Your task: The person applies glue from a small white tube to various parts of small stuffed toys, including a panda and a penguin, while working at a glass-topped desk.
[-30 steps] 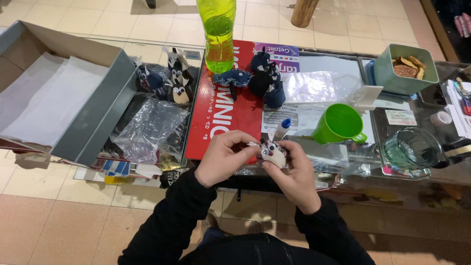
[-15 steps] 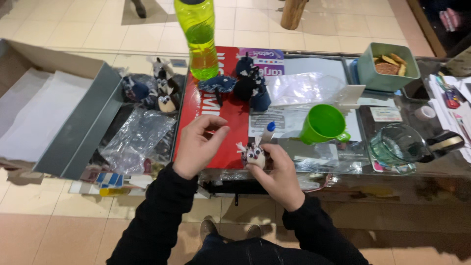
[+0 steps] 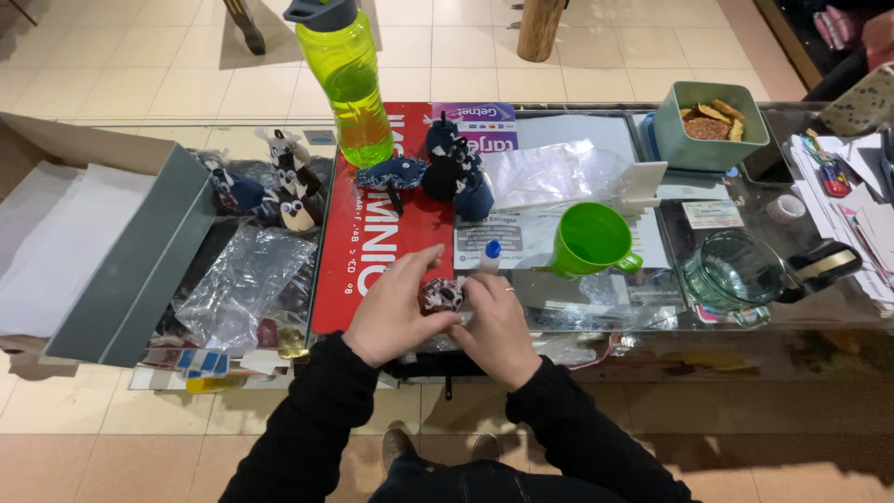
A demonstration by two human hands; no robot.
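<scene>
At the left an open grey box (image 3: 130,270) lay by a crumpled clear bag (image 3: 237,279); your left hand (image 3: 396,312) and right hand (image 3: 494,326) met at the near edge of the glass worktop (image 3: 670,321), fingers of both closed around a small stuffed toy (image 3: 440,295) held between them; a glue stick (image 3: 488,256) stood just behind, a green cup (image 3: 591,240) further right; a careless elbow could have tipped the stick, or the toy could have slipped off the edge, since you held it so near the rim.
</scene>
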